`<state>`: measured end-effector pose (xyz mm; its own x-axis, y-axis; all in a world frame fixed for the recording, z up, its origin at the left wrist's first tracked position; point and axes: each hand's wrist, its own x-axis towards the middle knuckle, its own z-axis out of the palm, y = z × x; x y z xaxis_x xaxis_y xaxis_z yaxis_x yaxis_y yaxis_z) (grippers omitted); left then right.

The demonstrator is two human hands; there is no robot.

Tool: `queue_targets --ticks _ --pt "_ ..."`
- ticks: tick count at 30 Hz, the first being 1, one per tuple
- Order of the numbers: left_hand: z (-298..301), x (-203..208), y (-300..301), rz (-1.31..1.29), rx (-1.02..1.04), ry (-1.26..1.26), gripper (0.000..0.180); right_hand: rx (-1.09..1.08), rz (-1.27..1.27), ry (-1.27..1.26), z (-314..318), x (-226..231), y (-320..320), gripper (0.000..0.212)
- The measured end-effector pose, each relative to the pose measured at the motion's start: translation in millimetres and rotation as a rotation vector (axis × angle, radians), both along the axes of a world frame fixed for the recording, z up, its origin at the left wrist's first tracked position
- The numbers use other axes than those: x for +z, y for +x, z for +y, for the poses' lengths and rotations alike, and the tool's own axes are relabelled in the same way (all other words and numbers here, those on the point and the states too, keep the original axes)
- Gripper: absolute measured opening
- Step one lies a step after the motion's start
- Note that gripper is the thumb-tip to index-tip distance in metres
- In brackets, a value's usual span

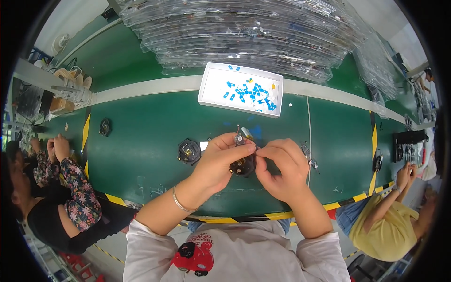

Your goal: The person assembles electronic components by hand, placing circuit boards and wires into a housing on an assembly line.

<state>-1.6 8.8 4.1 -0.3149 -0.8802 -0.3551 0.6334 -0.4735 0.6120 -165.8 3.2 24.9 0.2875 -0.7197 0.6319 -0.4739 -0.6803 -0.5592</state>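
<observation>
My left hand (215, 162) is closed on a round black watch case (243, 167), which is tilted in the fingers over the middle of the table. A small circuit board (240, 138) with a thin wire and a silvery part stands up from the case, by my left thumb. My right hand (283, 167) pinches thumb and forefinger together at the board's right edge; whatever is between those fingertips is too small to make out. Left of my hands, another round black case (189, 151) lies on the green table (136, 155), with a small white piece (204, 146) beside it.
A white box (240, 111) of small blue pieces stands ahead. Stacked clear plastic trays (244, 33) fill the back. Small boards (310, 157) lie right of my hands; more black cases sit far left (104, 127) and far right (377, 163). Co-workers sit on both sides.
</observation>
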Motion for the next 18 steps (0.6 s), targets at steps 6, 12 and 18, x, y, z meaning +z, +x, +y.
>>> queue_targets --ticks 6,12,18 --pt "-2 4 0 -0.012 -0.052 -0.016 0.01 0.024 -0.05 0.165 -3 1 -5 0.016" --pt "-5 3 -2 -0.166 -0.011 -0.031 0.006 -0.202 0.474 0.323 -17 -14 -20 0.009" --pt "-6 0 1 -0.174 0.0 -0.075 0.008 -0.137 0.177 0.198 -8 0 -11 0.013"
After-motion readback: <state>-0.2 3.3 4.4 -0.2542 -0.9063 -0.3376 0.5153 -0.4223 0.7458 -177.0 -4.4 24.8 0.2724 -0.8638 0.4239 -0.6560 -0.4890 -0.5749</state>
